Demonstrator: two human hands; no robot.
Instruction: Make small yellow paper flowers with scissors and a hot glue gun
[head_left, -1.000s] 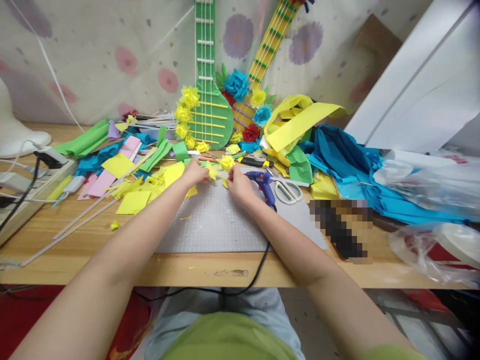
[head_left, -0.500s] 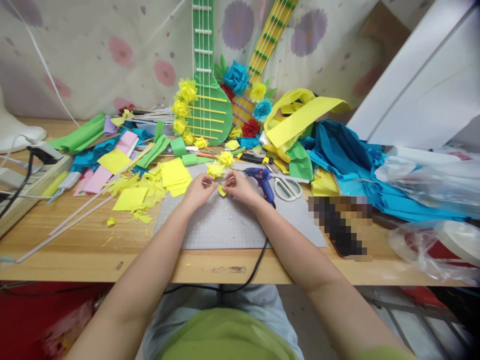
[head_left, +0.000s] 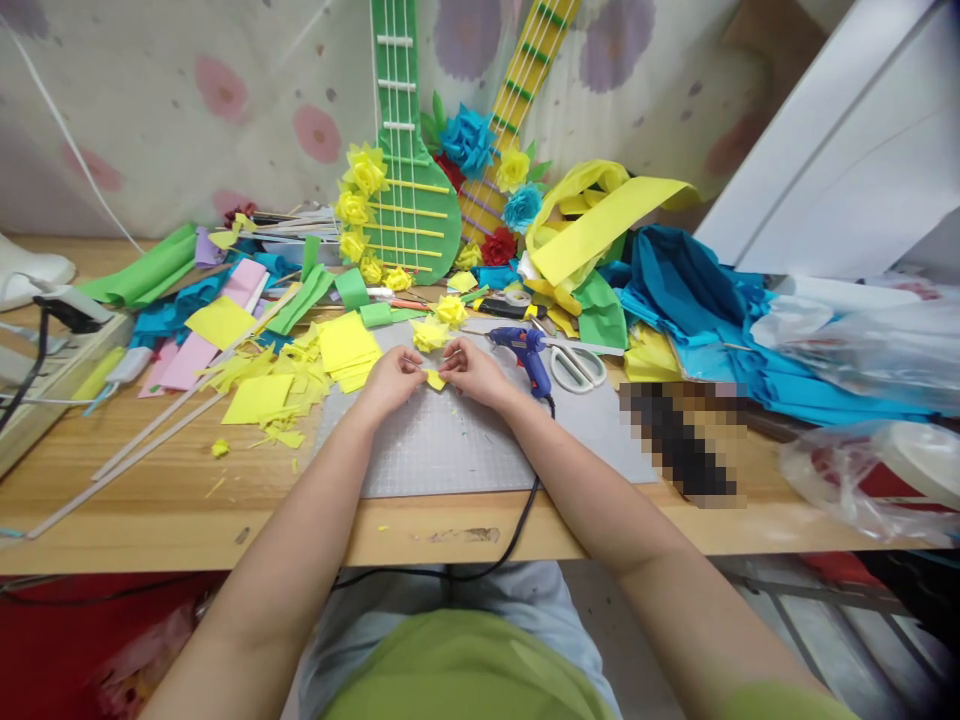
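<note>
Paper piece (head_left: 436, 380), small and yellow, is held low between the two sets of fingertips, above the grey cutting mat (head_left: 420, 460). At its left edge it is pinched by the thumb and fingers of the left hand (head_left: 396, 378); at its right edge it is pinched by those of the right hand (head_left: 474, 372), with the fingers curled inward on both sides. How firmly it is gripped cannot be told; the contact is partly hidden by the fingers themselves. Just beyond the fingertips, a pointed yellow paper flower (head_left: 430, 335) is seen, with a second yellow bloom (head_left: 451, 311) set close behind it. Left of the left fingers, a stack of yellow squares (head_left: 349, 348) is fanned out, edged by loose scraps. Right of the right fingers, a blue glue gun (head_left: 534, 375) is laid on the mat, and beside it white-handled scissors (head_left: 581, 372) are placed. Farther beyond the fingers, a green paper instrument (head_left: 427, 225) is stood upright, trimmed with yellow flowers along its left side.
</note>
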